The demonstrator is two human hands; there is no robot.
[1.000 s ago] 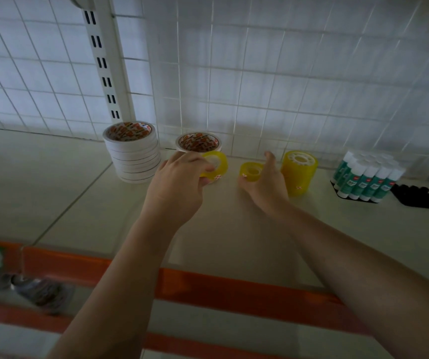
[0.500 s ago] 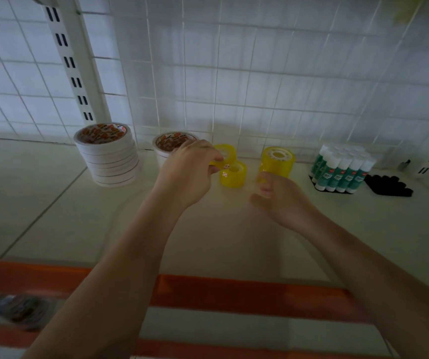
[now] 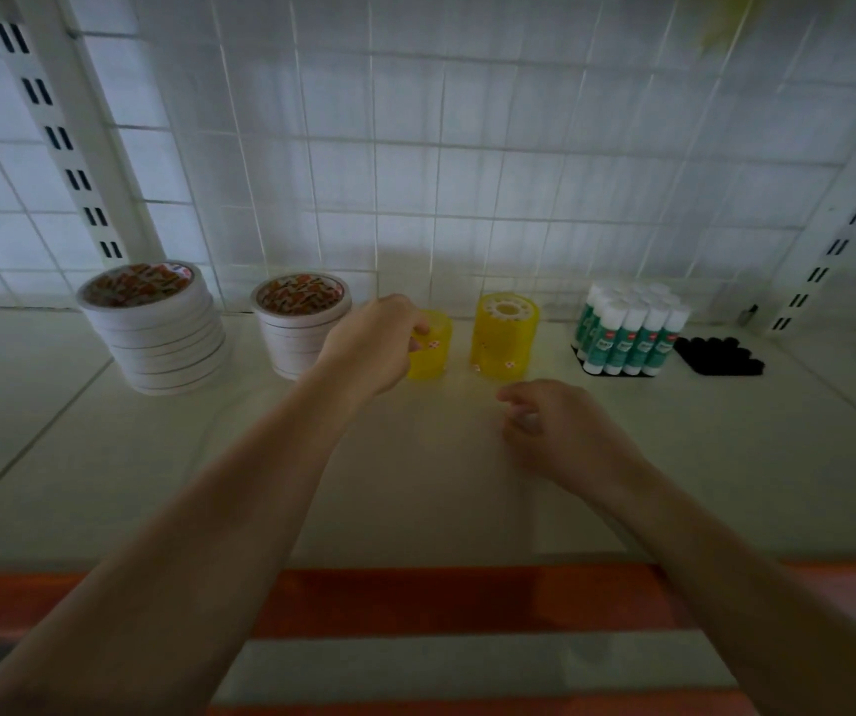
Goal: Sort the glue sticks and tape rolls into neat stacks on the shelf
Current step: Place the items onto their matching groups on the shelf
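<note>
The left hand (image 3: 374, 348) is reaching to the far middle of the shelf (image 3: 441, 483), its fingers curling over the top of a short stack of small yellow tape rolls (image 3: 432, 354) and gripping it where it is standing upright on the shelf surface. Just to the right of that stack, a slightly taller yellow stack (image 3: 504, 335) is standing on its own, apart from both hands. The right hand (image 3: 552, 431) is hovering nearer, just in front of the taller yellow stack, with its fingers hanging loosely curled and holding nothing. To the left of the left hand, a white stack of tape rolls (image 3: 297, 328) with a patterned top is sitting partly behind the wrist, and a taller white stack (image 3: 154, 328) is sitting further left. On the far right, the glue sticks (image 3: 630, 330) with white caps and green labels are standing packed together upright, and a cluster of small black items (image 3: 720, 356), too dark to make out, is lying just right of them. A white wire grid (image 3: 467, 147) is rising behind everything, and an orange rail (image 3: 431, 602) is running along the near edge.
</note>
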